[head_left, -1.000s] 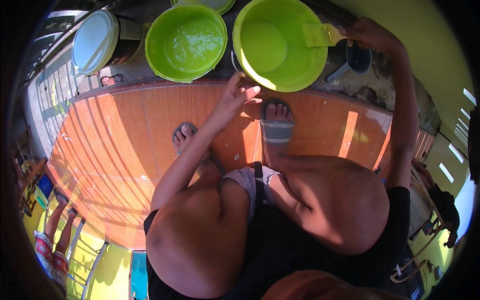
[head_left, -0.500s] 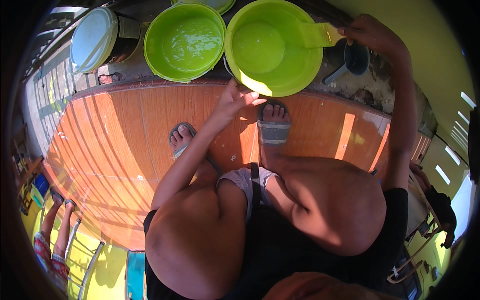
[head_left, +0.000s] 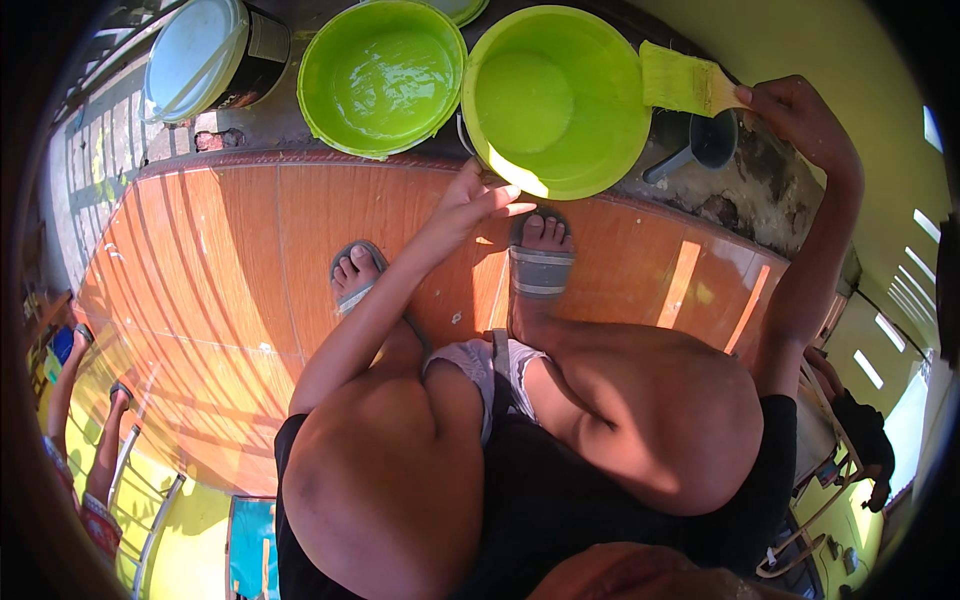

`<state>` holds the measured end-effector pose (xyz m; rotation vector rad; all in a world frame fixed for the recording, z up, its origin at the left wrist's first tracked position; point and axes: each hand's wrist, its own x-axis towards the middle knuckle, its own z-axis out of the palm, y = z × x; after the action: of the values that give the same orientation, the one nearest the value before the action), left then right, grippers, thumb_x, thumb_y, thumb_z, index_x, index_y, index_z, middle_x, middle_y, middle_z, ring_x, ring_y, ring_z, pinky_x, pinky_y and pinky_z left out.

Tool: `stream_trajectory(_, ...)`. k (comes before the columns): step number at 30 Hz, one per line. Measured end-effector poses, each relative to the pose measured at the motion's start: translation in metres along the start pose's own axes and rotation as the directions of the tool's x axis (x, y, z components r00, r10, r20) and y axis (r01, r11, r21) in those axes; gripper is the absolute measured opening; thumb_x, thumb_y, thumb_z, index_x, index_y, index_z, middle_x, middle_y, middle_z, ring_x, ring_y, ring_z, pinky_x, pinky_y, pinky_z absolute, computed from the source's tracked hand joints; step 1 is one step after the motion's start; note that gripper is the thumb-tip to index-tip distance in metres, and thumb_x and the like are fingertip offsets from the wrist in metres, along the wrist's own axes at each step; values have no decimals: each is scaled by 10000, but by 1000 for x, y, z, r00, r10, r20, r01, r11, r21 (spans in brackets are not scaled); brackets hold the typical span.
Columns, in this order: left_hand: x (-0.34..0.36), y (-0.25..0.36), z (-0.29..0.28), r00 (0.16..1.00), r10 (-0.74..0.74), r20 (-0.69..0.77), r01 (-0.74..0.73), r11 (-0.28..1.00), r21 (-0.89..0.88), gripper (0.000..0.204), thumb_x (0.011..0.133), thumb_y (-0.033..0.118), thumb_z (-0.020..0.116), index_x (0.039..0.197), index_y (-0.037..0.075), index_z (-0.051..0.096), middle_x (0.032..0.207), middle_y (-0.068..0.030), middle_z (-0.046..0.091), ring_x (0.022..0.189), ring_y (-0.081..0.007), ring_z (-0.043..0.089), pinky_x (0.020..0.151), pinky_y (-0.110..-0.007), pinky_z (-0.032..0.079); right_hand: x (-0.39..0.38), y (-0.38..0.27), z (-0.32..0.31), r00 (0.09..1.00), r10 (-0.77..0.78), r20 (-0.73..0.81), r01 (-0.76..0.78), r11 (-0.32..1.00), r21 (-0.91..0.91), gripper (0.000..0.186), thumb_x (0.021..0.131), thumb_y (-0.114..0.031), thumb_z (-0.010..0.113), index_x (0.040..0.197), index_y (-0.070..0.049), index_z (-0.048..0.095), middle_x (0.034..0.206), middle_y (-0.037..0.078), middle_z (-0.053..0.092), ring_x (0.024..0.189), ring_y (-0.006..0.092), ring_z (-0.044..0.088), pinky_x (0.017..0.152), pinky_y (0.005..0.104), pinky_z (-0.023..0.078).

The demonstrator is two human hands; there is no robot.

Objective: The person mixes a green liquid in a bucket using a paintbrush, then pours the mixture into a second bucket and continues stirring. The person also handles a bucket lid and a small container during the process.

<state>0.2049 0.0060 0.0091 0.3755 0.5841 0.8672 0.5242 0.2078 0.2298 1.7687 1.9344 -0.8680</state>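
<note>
My right hand (head_left: 805, 115) grips the pale handle of a wide flat paintbrush (head_left: 685, 80). Yellow-green paint coats the brush, whose far end touches or overlaps the right rim of a lime-green bucket (head_left: 590, 150). My left hand (head_left: 470, 210) is at the near side of this bucket, fingers against its wall below the rim and partly hidden; it appears to hold the bucket. The bucket's mouth faces me, its inside coated in green. Left of it stands a second green bucket (head_left: 382, 80) with wet, glossy paint inside.
A dark dipper (head_left: 712, 140) lies right of the bucket. At far left is a lidded pail (head_left: 200, 60). My sandalled feet (head_left: 545, 250) rest on orange tiles (head_left: 220, 300) below a raised ledge. Another person's legs (head_left: 105, 440) show at lower left, beside a metal ladder-like frame (head_left: 150, 520).
My right hand has moved the paintbrush outward to the right, from inside the bucket to its right rim. My left hand stays at the bucket. The other person's legs have shifted apart.
</note>
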Motion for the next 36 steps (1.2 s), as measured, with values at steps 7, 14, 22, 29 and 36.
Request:
stream_trajectory(7, 4, -7, -7, 1000, -9, -5, 9, 1000, -4, 648, 982, 123, 561, 1521, 29, 214, 1498, -157, 378, 1370, -306, 432, 1100, -528, 438, 44, -12, 37, 995, -90, 53, 91, 996, -16, 522, 934, -512, 609, 728, -37, 678, 525, -23, 448, 515, 86, 453, 515, 294, 368)
stream_trajectory(14, 2, -8, -13, 999, -38, -26, 37, 999, -36, 567, 1004, 187, 544, 1491, 31, 299, 1486, -133, 408, 1370, -281, 434, 1102, -519, 428, 51, 23, 18, 996, -74, 53, 82, 984, -157, 547, 888, -513, 604, 748, 10, 678, 624, 55, 560, 570, 163, 505, 584, 331, 407)
stream_trajectory(22, 1, -7, -11, 1000, -19, -4, 19, 999, -29, 544, 1016, 203, 519, 1491, 45, 308, 1498, -131, 395, 1393, -279, 400, 1106, -529, 409, 8, 24, 9, 998, 38, -58, -35, 998, 49, 547, 965, -535, 558, 847, -26, 719, 572, -18, 462, 557, 82, 414, 554, 279, 341)
stream_trajectory(29, 5, -13, -18, 999, -40, 4, 40, 999, -2, 539, 1012, 210, 521, 1482, 46, 316, 1504, -118, 384, 1400, -278, 387, 1107, -534, 405, 21, 17, 52, 926, -342, -159, 359, 928, 95, 377, 943, -365, 657, 1002, 3, 718, 815, 73, 647, 790, 158, 580, 741, 322, 467)
stream_trajectory(36, 8, -17, -21, 992, -100, -75, 89, 986, -145, 565, 999, 232, 536, 1485, 38, 324, 1499, -126, 403, 1387, -287, 412, 1113, -533, 397, 38, 31, 72, 889, -372, -268, 383, 924, -14, 261, 916, -199, 701, 1017, 40, 681, 866, 53, 625, 790, 144, 566, 739, 308, 458)
